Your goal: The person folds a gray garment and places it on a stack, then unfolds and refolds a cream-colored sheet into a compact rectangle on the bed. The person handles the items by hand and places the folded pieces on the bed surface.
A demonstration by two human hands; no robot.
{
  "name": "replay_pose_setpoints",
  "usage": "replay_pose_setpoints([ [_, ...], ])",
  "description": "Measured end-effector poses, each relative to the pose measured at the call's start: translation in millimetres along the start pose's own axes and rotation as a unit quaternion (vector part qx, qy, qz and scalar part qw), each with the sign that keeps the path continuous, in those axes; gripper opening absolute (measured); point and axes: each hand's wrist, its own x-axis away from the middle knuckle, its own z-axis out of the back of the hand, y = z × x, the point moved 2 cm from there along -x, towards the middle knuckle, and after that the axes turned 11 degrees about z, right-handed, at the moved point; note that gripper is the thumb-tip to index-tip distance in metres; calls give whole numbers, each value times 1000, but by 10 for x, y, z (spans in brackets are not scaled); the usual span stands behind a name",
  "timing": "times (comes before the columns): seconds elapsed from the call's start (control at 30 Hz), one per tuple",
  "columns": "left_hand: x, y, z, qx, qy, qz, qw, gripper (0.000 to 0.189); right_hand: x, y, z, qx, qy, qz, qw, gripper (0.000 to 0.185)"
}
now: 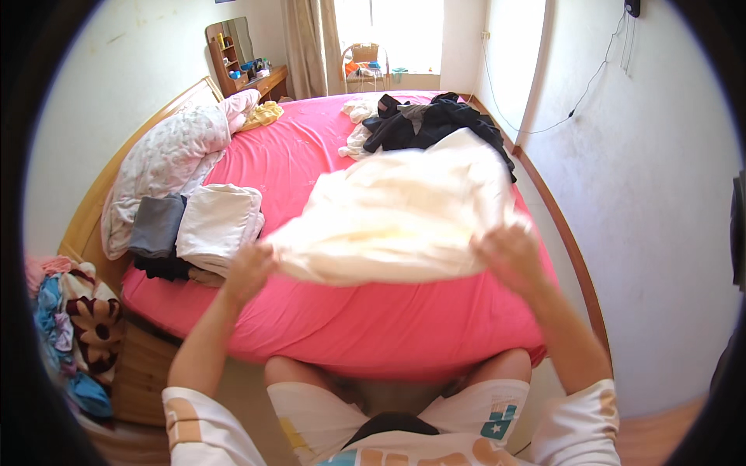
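A cream-white cloth garment [396, 215] is stretched out in the air above the bed, blurred by motion. My left hand [252, 271] grips its near left corner, and my right hand [508, 256] grips its near right side. Just beyond my left hand lies a stack of folded white clothes [220, 224]. Beside that stack, folded grey clothing [157, 224] rests on dark folded pieces. A loose heap of black clothes [431, 125] lies at the far right of the bed, behind the cloth, with crumpled white clothing [356, 140] at its left.
The bed has a pink sheet [373, 326] and a wooden headboard [96, 192] on the left. A floral quilt [169, 151] is bunched against it. More fabrics pile on a wooden cabinet [143, 373] at lower left. A white wall [647, 233] runs along the right.
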Motion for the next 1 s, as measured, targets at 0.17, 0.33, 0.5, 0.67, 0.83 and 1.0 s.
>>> replay_pose_setpoints([
  [0.17, 1433, 692, -57, 65, -83, 43, 993, 11, 756, -1544, -208, -237, -87, -5, 968, 18],
  [0.33, 1992, 1043, -40, 88, -116, 110, 983, 15, 1015, -2165, -142, -282, -99, -23, 954, 15],
  [0.5, 2322, 1173, 91, 78, -152, 147, 974, 21, 1157, -2391, 106, -247, -123, -54, 960, 27],
  [0.67, 2623, 1235, -14, 70, -155, 181, 969, 21, 1467, -2662, 183, -199, -142, -120, 962, 43],
  [0.83, 2745, 1328, -96, 75, -179, 184, 963, 22, 1835, -2868, 216, -220, -162, -91, 958, 48],
  [1.0, 2517, 1671, 125, 141, -230, 180, 946, 48, 1946, -2911, 162, -357, -167, -225, 891, 55],
])
